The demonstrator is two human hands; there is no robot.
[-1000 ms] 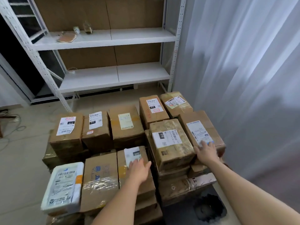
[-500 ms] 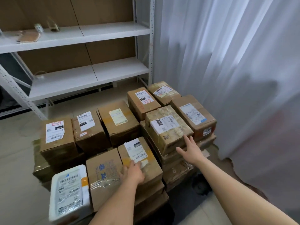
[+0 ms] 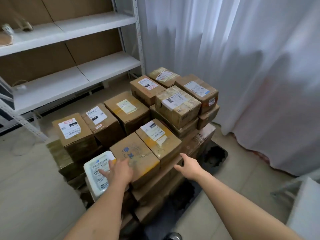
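update: both hands have come off the far boxes and pulled back to the near row

- left hand (image 3: pixel 119 170): a second ago it was on the brown cardboard box with a white label and yellow tape (image 3: pixel 161 141). It has slid left since. Palm is now over the near left edge of the brown cardboard box with faded blue print on its lid (image 3: pixel 138 153), fingers splayed flat across the white plastic-wrapped parcel with a barcode label (image 3: pixel 94 179). Wide open, gripping nothing
- right hand (image 3: pixel 189 166): was on top of the far brown carton with a white-and-blue label (image 3: pixel 197 89), then beside the tape-wrapped brown box (image 3: pixel 178 104). Now at the near right corner of the yellow-taped box, fingers spread, empty. Can't tell if it touches the cardboard
- stack itself hasn't shifted. Blue-print box sits in the near row, top layer, between the white parcel and the yellow-taped box, touching both

read: far boxes dropped as candidates, pick is narrowing to the near row. Hands bracket two boxes plus the parcel edge, too wide a span for one clean grab. Nothing lifted yet, and which box gets taken is still undecided
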